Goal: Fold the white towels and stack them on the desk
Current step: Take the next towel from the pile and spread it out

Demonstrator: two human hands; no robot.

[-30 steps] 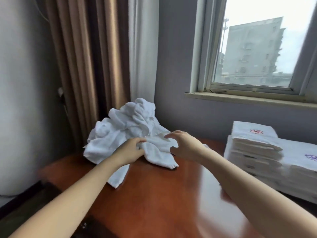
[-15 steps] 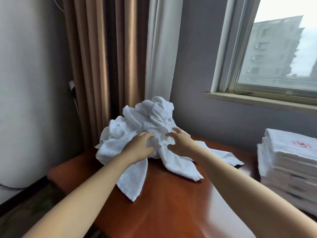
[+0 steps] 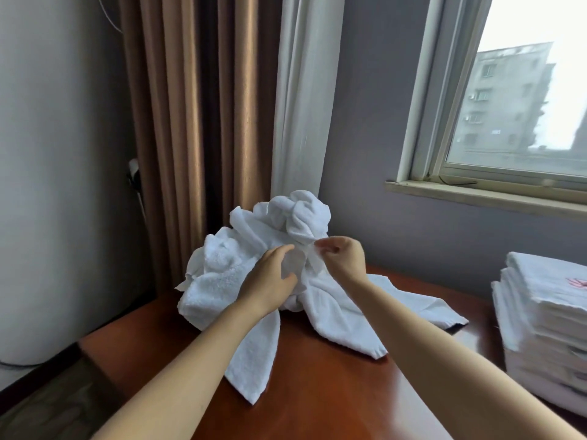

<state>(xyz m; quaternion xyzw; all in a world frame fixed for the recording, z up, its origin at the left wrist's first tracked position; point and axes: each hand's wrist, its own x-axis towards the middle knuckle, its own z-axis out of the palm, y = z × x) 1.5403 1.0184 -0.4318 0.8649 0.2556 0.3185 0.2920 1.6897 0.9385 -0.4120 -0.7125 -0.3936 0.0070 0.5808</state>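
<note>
A heap of crumpled white towels [image 3: 241, 249] lies at the back left of the reddish-brown desk [image 3: 320, 385]. From the heap one towel [image 3: 343, 315] trails toward me across the wood. My right hand [image 3: 341, 258] pinches a fold of that towel near the top of the heap. My left hand [image 3: 273, 281] grips the cloth right beside it, fingers curled into the fabric. A stack of folded white towels [image 3: 546, 315] with a red mark on the top one stands at the desk's right edge.
Brown curtains [image 3: 190, 122] and a white sheer curtain [image 3: 305, 96] hang behind the heap. A window [image 3: 521, 100] with a sill is at the upper right. The desk's left edge drops to a dark floor [image 3: 47, 404] beside a grey wall.
Both hands moved up from the towel's lower edge to the middle of the heap and closed on the cloth. The view has swung left, pushing the folded stack to the right edge.
</note>
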